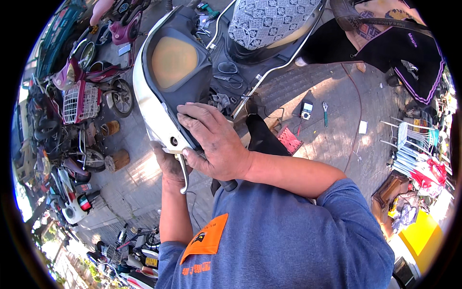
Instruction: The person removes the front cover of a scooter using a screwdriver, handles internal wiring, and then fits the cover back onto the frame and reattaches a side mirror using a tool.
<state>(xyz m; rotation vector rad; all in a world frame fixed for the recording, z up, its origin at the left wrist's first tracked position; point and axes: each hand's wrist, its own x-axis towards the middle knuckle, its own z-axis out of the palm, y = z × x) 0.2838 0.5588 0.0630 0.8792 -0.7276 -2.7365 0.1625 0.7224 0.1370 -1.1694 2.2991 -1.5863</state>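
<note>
The scooter's front panel, white-edged with a dark inner face and a round yellowish patch, sits at the upper middle of the frame, and both hands are on its lower end. The right hand lies flat and spread over the dark inner edge, fingers slightly curled, pressing rather than gripping. The left hand comes up from beneath, cupping the white underside beside the silver brake lever; how far its fingers close I cannot tell, since the panel hides them. To do this well, I'd judge the under hand should carry the weight while the top hand steadies, moving the panel evenly so its edge doesn't twist or snag the lever or the wiring just behind it.
</note>
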